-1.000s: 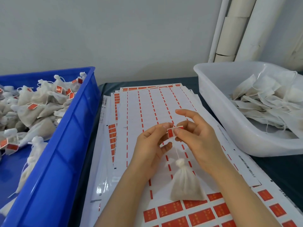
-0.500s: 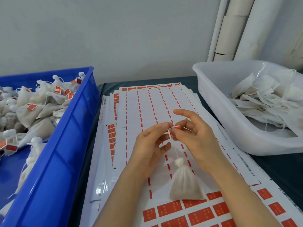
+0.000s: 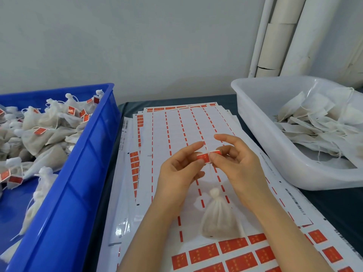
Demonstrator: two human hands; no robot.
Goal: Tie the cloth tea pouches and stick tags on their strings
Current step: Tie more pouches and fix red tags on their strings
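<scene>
A tied cloth tea pouch [image 3: 218, 218] hangs by its thin white string [image 3: 210, 169] over the sticker sheets [image 3: 176, 130]. A red tag [image 3: 204, 157] sits across the top of the string, spread flat to both sides. My left hand [image 3: 180, 169] pinches the tag's left half between thumb and forefinger. My right hand [image 3: 237, 163] pinches the right half, its forefinger raised above. Rows of red tag stickers [image 3: 231, 252] lie on the sheet below the pouch.
A blue crate [image 3: 86, 163] at the left holds several tied, tagged pouches [image 3: 45, 132]. A white tub [image 3: 261, 138] at the right holds flat untied pouches [image 3: 314, 122]. White pipes [image 3: 279, 36] stand against the wall behind it. Dark table shows at the right edge.
The tag, seen folded and narrow between my fingertips half a second ago, now lies spread wider across the string. Both hands stay at the same spot; the pouch hangs unchanged.
</scene>
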